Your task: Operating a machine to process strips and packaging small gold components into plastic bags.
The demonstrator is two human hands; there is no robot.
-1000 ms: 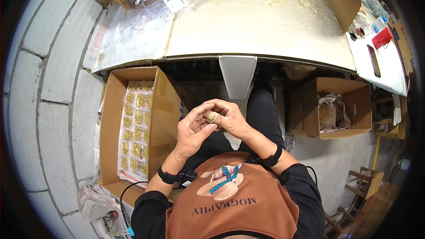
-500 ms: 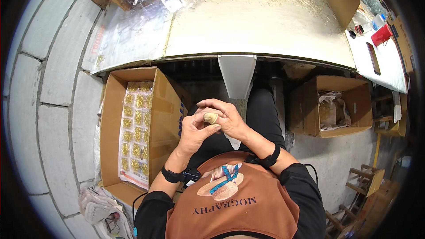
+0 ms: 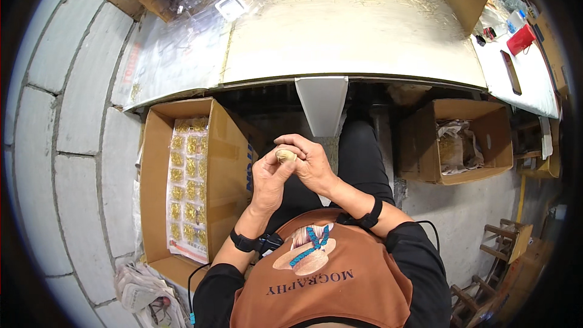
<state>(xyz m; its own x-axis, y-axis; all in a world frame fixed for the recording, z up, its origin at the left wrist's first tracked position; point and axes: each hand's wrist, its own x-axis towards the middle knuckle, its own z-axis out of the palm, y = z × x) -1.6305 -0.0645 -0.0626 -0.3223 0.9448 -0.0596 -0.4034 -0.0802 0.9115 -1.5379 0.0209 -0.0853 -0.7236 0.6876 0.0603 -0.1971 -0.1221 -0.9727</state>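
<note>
My left hand [image 3: 268, 177] and my right hand [image 3: 314, 167] meet above my lap, with their fingers curled together. Between them shows a small beige, rounded piece that looks like a rubber finger cot [image 3: 285, 156], at the end of my left index finger. My left thumb lies just below it. The fingers of my right hand bend around its far side and right side. Overlapping fingers hide whatever else may be in the grip.
A cardboard box [image 3: 156, 176] on my left holds rows of small clear bags [image 3: 191, 191] with gold-coloured pieces. Ahead stands a pale worktable [image 3: 358, 54] scattered with thin gold pieces. Another carton [image 3: 419, 146] is at right, wooden stools [image 3: 507, 240] beyond, newspapers [image 3: 143, 288] at lower left.
My hands stay together and have shifted slightly to the left. The beige finger cot has tilted and less of its lower edge shows. The whole view has turned a little.
</note>
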